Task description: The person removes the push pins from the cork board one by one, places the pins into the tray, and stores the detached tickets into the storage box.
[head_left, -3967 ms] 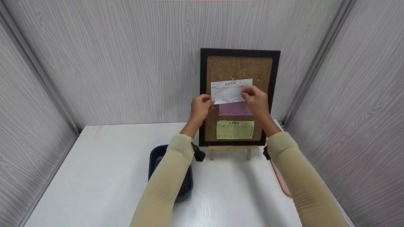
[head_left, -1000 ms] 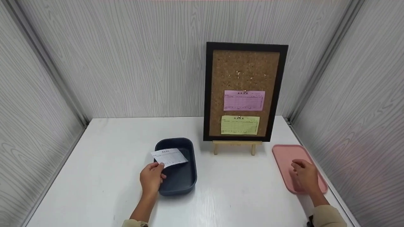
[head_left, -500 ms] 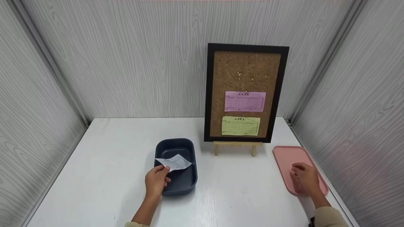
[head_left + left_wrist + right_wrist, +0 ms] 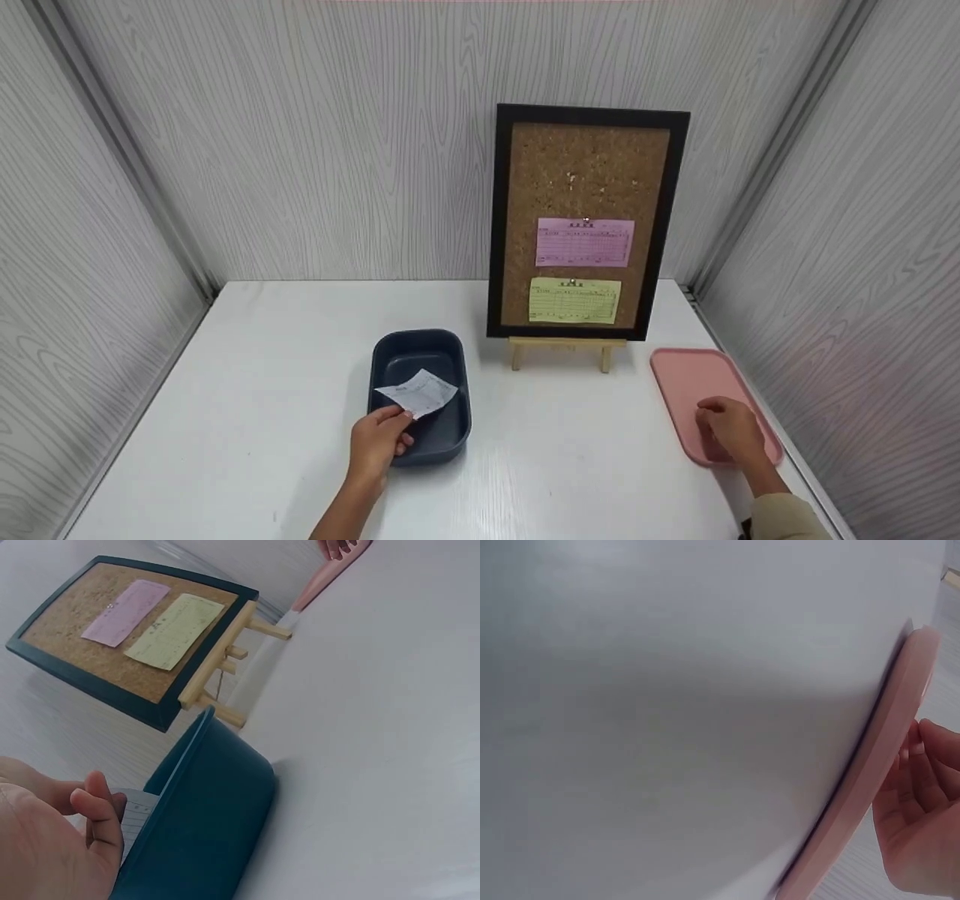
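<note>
Over the dark blue bin (image 4: 466, 420) my left hand (image 4: 375, 448) pinches a white printed slip (image 4: 422, 391) by its near edge, between thumb and fingers. The slip lies tilted and slightly bent above the bin's opening. In the left wrist view, the bin's wall (image 4: 217, 802) partly hides the slip (image 4: 135, 817). My right hand (image 4: 731, 429) hovers low over the pink tray (image 4: 694, 375), fingers curled, with thumb and forefinger tips close together. From the right wrist, the hand (image 4: 926, 802) shows beside the tray's rim (image 4: 870, 772); whether something tiny is between its fingertips is not visible.
A black-framed corkboard (image 4: 585, 165) stands on a small wooden easel (image 4: 566, 343) at the back. A purple slip (image 4: 583, 244) and a yellow-green slip (image 4: 574, 301) are pinned to it. Grey wood-patterned walls (image 4: 337, 150) enclose the white table (image 4: 277, 360).
Both hands have left the board. The left carried the white slip down to the bin, lately shifting slightly rightward and nearer. The right moved over the pink tray and stays nearly still.
</note>
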{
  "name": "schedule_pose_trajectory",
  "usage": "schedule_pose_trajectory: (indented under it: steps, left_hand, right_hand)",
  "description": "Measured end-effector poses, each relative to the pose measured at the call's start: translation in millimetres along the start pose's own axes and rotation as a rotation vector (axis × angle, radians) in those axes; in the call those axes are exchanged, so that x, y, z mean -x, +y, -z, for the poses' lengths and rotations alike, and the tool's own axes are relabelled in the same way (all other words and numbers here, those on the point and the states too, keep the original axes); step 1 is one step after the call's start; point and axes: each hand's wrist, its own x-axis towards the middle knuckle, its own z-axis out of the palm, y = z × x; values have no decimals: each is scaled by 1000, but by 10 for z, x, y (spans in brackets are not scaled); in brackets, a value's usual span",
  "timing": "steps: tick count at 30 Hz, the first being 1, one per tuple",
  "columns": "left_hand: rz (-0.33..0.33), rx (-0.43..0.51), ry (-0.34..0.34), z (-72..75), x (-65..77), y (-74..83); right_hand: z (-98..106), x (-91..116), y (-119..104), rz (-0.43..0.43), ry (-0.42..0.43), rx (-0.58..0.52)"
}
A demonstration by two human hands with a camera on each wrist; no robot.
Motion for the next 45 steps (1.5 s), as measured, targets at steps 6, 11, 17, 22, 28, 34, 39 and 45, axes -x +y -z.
schedule_pose_trajectory:
  steps: [6, 11, 17, 22, 28, 34, 39, 45]
  left_hand:
    - [31, 6, -52, -18, 85, -24]
    - [37, 8, -114, -44, 149, -62]
    - [56, -26, -146, -114, 176, -90]
    - [63, -16, -161, -180, 131, -50]
    - [56, -24, -170, -183, 179, -24]
    - [3, -65, -188, -214, 206, 33]
    - [-56, -99, -202, -314, 155, 122]
    - [-135, -95, -214, -568, -49, 293]
  right_hand:
    - [-2, 4, 19, -20, -34, 30]
    - [-6, 25, 13, -41, -36, 35]
    - [8, 65, -44, -65, -37, 10]
    - [7, 64, -110, -21, -6, 35]
    - [-29, 73, -188, 16, 25, 35]
    - [-22, 100, -312, -9, 10, -28]
    - [-26, 95, -512, 10, 2, -87]
    - [-67, -27, -831, 69, 92, -63]
